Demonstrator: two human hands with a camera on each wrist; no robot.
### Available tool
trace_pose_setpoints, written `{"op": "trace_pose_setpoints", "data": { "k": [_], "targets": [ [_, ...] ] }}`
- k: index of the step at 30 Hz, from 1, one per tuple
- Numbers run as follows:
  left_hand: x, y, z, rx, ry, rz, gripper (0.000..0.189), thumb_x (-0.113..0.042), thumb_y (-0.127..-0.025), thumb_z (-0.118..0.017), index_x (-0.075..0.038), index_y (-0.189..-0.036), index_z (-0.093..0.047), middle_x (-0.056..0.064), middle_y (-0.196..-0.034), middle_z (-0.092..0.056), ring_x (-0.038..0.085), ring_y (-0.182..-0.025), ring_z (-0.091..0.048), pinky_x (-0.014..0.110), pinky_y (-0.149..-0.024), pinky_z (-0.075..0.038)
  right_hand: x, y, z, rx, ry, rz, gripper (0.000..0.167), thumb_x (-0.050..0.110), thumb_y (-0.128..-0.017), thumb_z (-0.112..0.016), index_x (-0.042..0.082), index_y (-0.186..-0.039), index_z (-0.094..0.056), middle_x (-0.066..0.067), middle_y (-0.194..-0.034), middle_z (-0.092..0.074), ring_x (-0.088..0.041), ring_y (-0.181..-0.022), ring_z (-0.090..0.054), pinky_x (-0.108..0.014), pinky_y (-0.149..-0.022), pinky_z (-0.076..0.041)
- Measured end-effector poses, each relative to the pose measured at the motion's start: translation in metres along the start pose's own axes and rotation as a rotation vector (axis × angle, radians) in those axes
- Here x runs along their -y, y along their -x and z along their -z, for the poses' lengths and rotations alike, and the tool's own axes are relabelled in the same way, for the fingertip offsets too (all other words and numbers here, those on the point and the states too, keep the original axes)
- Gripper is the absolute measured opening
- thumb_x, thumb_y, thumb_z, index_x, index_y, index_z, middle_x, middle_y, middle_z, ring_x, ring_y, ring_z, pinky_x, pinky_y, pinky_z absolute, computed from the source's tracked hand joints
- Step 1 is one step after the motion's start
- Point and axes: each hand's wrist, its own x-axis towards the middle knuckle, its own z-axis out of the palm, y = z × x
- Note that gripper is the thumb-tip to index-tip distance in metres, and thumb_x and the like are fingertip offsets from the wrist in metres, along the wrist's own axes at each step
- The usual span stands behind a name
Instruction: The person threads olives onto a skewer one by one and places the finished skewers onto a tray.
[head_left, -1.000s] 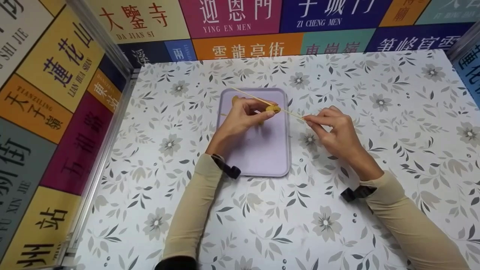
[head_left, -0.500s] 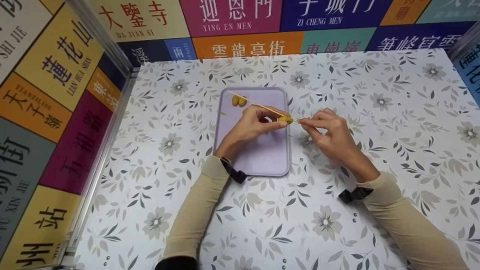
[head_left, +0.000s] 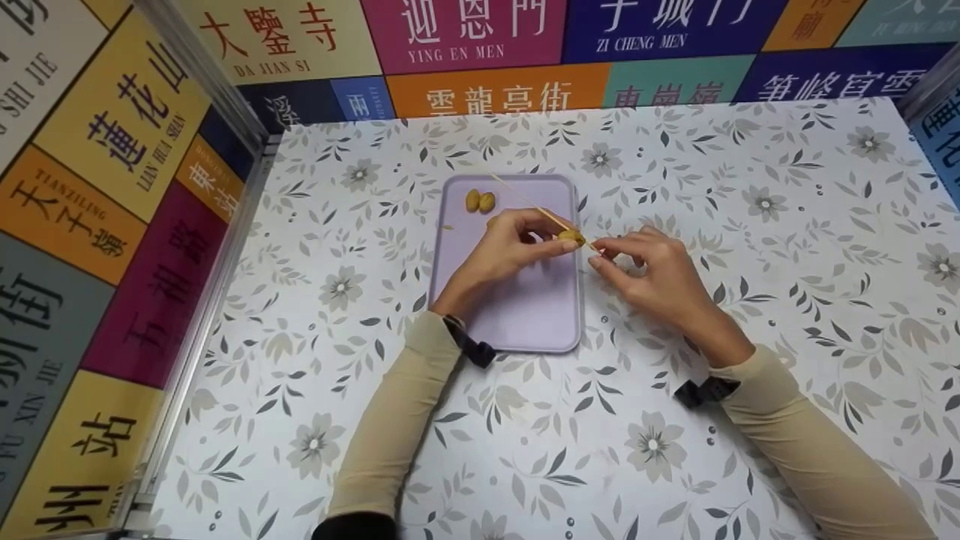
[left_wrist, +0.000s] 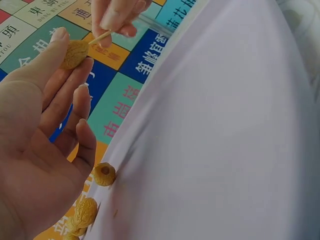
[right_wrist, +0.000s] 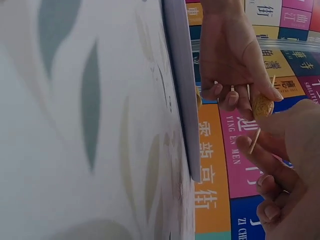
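Observation:
My left hand (head_left: 506, 251) pinches a yellow, wrinkled, olive-shaped fruit (head_left: 568, 237) between thumb and fingers, above the tray's right side. A thin wooden skewer (head_left: 551, 217) runs slantwise at the fruit, its long end reaching up and left. In the left wrist view the short end of the skewer (left_wrist: 100, 37) juts out of the fruit (left_wrist: 76, 54). At that short end, my right hand (head_left: 660, 277) holds the skewer with thumb and index finger. Two similar fruits (head_left: 480, 201) lie at the tray's upper left; another (head_left: 492, 223) is partly hidden behind my left hand.
The shallow lilac tray (head_left: 525, 322) lies on a table (head_left: 652, 360) with a floral cover. A small yellowish scrap (head_left: 448, 226) is near the tray's left rim. Panels with printed signs (head_left: 472, 45) stand along the back and left of the table.
My left hand has moved right and slightly down with the fruit, uncovering the two fruits on the tray. My right hand has come closer to it, and less skewer shows between the hands.

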Motion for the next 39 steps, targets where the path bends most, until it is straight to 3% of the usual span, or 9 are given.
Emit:
{"op": "trace_pose_setpoints", "data": {
  "k": [3,7,11,15,18,22,27,32,39],
  "targets": [
    [-0.001,0.000,0.000,0.010,-0.007,-0.009,0.023,-0.034,-0.095,-0.087,-0.021,-0.113,-0.084,-0.007,-0.113,-0.082,0.022,-0.081,-0.071,0.028,-0.069,-0.056,0.001,0.000,0.000,-0.006,0.023,-0.009,0.020,0.020,-0.094,-0.087,0.010,-0.112,-0.086,-0.005,-0.091,-0.082,-0.021,-0.068,-0.054,-0.021,-0.064,-0.036],
    [-0.002,0.000,0.007,0.033,-0.013,-0.031,0.028,-0.034,-0.095,-0.087,-0.019,-0.119,-0.083,-0.006,-0.124,-0.080,0.018,-0.094,-0.072,0.029,-0.078,-0.055,0.001,0.000,0.003,-0.035,0.015,-0.008,0.016,0.016,-0.094,-0.087,0.012,-0.110,-0.087,-0.004,-0.089,-0.083,-0.021,-0.064,-0.052,-0.020,-0.061,-0.034],
    [-0.003,0.002,0.024,-0.031,-0.059,-0.039,0.031,-0.028,-0.095,-0.087,-0.014,-0.122,-0.081,-0.001,-0.122,-0.081,0.022,-0.095,-0.073,0.033,-0.082,-0.056,-0.002,-0.001,0.004,-0.065,-0.003,-0.019,0.015,0.014,-0.095,-0.086,0.012,-0.110,-0.087,-0.004,-0.088,-0.083,-0.016,-0.064,-0.049,-0.022,-0.067,-0.036],
    [-0.003,0.005,0.042,-0.196,-0.331,0.013,0.023,-0.020,-0.097,-0.084,-0.012,-0.118,-0.082,0.001,-0.106,-0.084,0.018,-0.087,-0.071,0.031,-0.080,-0.054,-0.006,-0.002,0.006,-0.093,-0.027,-0.045,0.013,0.014,-0.095,-0.086,0.011,-0.108,-0.088,-0.004,-0.079,-0.079,-0.014,-0.063,-0.045,-0.023,-0.074,-0.039],
    [-0.003,0.007,0.048,-0.256,-0.555,0.094,0.016,-0.017,-0.099,-0.081,-0.013,-0.114,-0.084,0.000,-0.105,-0.082,0.013,-0.091,-0.068,0.028,-0.083,-0.053,-0.009,-0.002,0.007,-0.100,-0.044,-0.061,0.013,0.012,-0.095,-0.085,0.011,-0.108,-0.088,-0.004,-0.078,-0.078,-0.013,-0.063,-0.045,-0.023,-0.075,-0.039],
    [-0.003,0.008,0.044,-0.222,-0.661,0.157,0.017,-0.019,-0.101,-0.079,-0.016,-0.116,-0.085,0.000,-0.109,-0.080,0.016,-0.100,-0.069,0.031,-0.090,-0.055,-0.010,-0.001,0.008,-0.090,-0.057,-0.065,0.014,0.010,-0.095,-0.085,0.010,-0.109,-0.087,-0.005,-0.083,-0.081,-0.013,-0.063,-0.046,-0.024,-0.076,-0.039],
    [-0.003,0.008,0.035,-0.174,-0.668,0.195,0.017,-0.024,-0.102,-0.078,-0.019,-0.117,-0.085,-0.003,-0.111,-0.080,0.014,-0.105,-0.070,0.034,-0.095,-0.055,-0.011,-0.001,0.008,-0.079,-0.038,-0.038,0.015,0.010,-0.095,-0.084,0.009,-0.110,-0.087,-0.005,-0.086,-0.083,-0.011,-0.062,-0.047,-0.022,-0.069,-0.038],
    [-0.002,0.007,0.032,-0.145,-0.625,0.180,0.019,-0.025,-0.102,-0.079,-0.016,-0.118,-0.085,0.001,-0.106,-0.080,0.016,-0.101,-0.070,0.033,-0.092,-0.055,-0.013,-0.001,0.008,-0.080,-0.024,-0.026,0.015,0.009,-0.095,-0.085,0.009,-0.110,-0.087,-0.006,-0.088,-0.083,-0.010,-0.062,-0.046,-0.020,-0.064,-0.035],
    [-0.001,0.006,0.032,-0.056,-0.671,0.170,0.033,-0.028,-0.095,-0.086,-0.016,-0.126,-0.082,0.000,-0.113,-0.081,0.015,-0.104,-0.072,0.033,-0.095,-0.056,-0.013,-0.001,0.007,-0.066,-0.031,-0.042,0.016,0.008,-0.094,-0.084,0.009,-0.111,-0.086,-0.007,-0.091,-0.084,-0.011,-0.061,-0.046,-0.020,-0.063,-0.035]
  ]
}}
